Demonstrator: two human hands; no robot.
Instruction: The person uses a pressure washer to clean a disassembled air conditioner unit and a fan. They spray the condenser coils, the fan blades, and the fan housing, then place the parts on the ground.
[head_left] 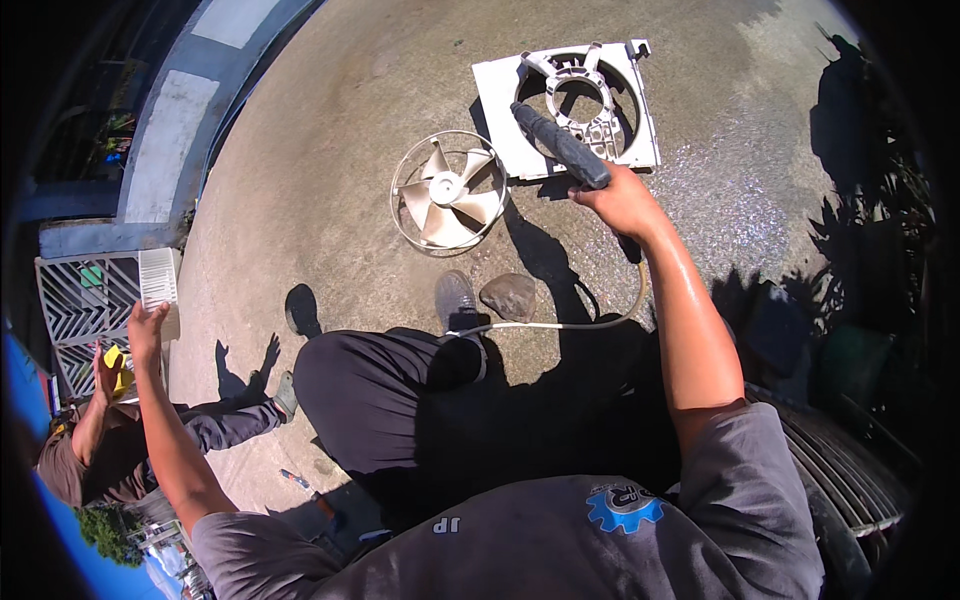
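My right hand (622,203) is closed round the grip of a black spray gun (560,145). The barrel points up and left, across a white fan shroud (500,95) that lies on the concrete. From the gun a thin hose (590,325) curves down towards my leg. My left hand (148,328), stretched far out to the left, grips a white slatted plastic part (158,278) held upright. Left of the shroud lies a ringed fan blade (445,188), off-white with brownish stains.
Wet, glittering concrete (730,190) spreads right of the shroud. A stone (509,297) sits by my shoe (455,300). At the left, another person's hand (107,375) is beside something yellow (122,372), near a metal gate (90,300). Plants (870,230) edge the right side.
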